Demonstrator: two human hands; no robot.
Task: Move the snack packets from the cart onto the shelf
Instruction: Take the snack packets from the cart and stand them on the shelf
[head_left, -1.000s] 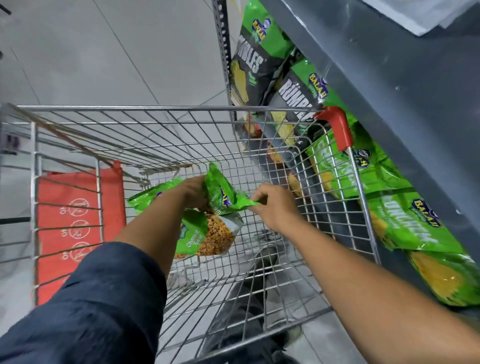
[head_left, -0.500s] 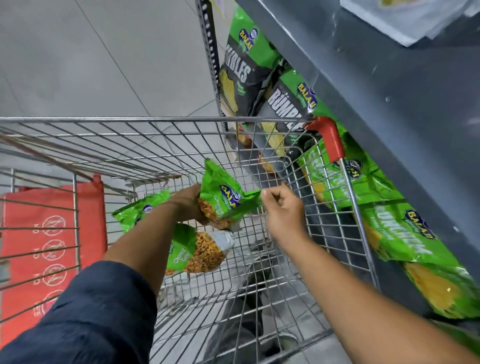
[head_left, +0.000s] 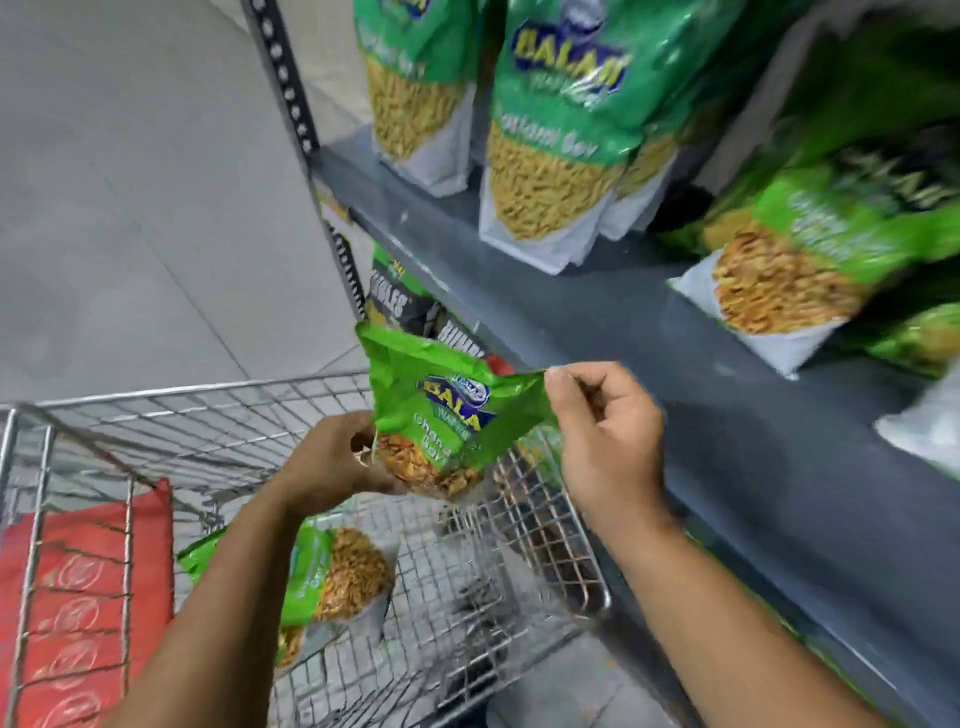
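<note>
A green snack packet (head_left: 441, 405) with a clear window of orange-yellow snack hangs above the wire cart (head_left: 218, 395). My left hand (head_left: 332, 462) grips its lower left edge. My right hand (head_left: 597, 431) pinches its upper right corner. A second green packet (head_left: 332, 577) lies on the cart's floor, partly hidden by my left forearm. The grey metal shelf (head_left: 597, 312) runs along the right, just beyond the held packet.
Several green snack packets (head_left: 550, 130) stand on the shelf, with more (head_left: 795, 260) to the right, blurred. Dark packets (head_left: 395, 306) sit on the lower shelf level. A perforated upright post (head_left: 285, 88) marks the shelf's left end. A red panel (head_left: 78, 597) lines the cart's left side.
Both hands have lifted the packet up out of the cart toward the shelf. The view has tilted up, showing the shelf's upper level.
</note>
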